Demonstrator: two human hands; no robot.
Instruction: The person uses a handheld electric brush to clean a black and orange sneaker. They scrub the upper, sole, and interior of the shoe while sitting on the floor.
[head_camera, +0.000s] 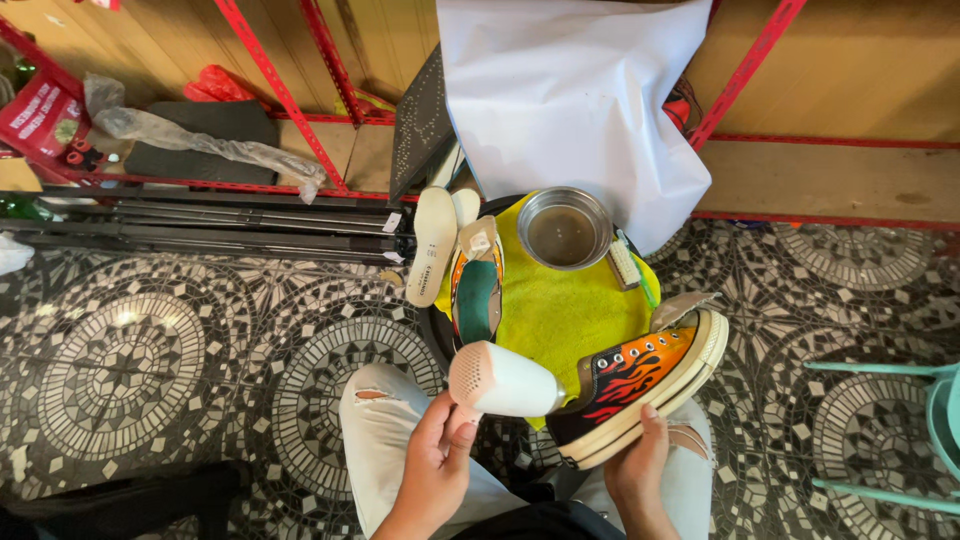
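My left hand (437, 448) grips the handle of a white hair dryer (503, 380), whose nozzle points right into the opening of a sneaker. My right hand (640, 462) holds that black sneaker with orange and red flames (643, 385) from below by its white sole, tilted on its side. Both are above my lap, in front of a yellow cloth (567, 310) spread on a small round stool. A second matching sneaker (477, 290) lies on the cloth's left edge, opening up.
A steel bowl (563, 229) and a small brush (624, 263) sit on the cloth's far side. White insoles (432, 245) lean left of the stool. A white sheet (575, 100) hangs behind. Red shelving frames (280, 90) line the back; a teal chair (930, 420) stands right.
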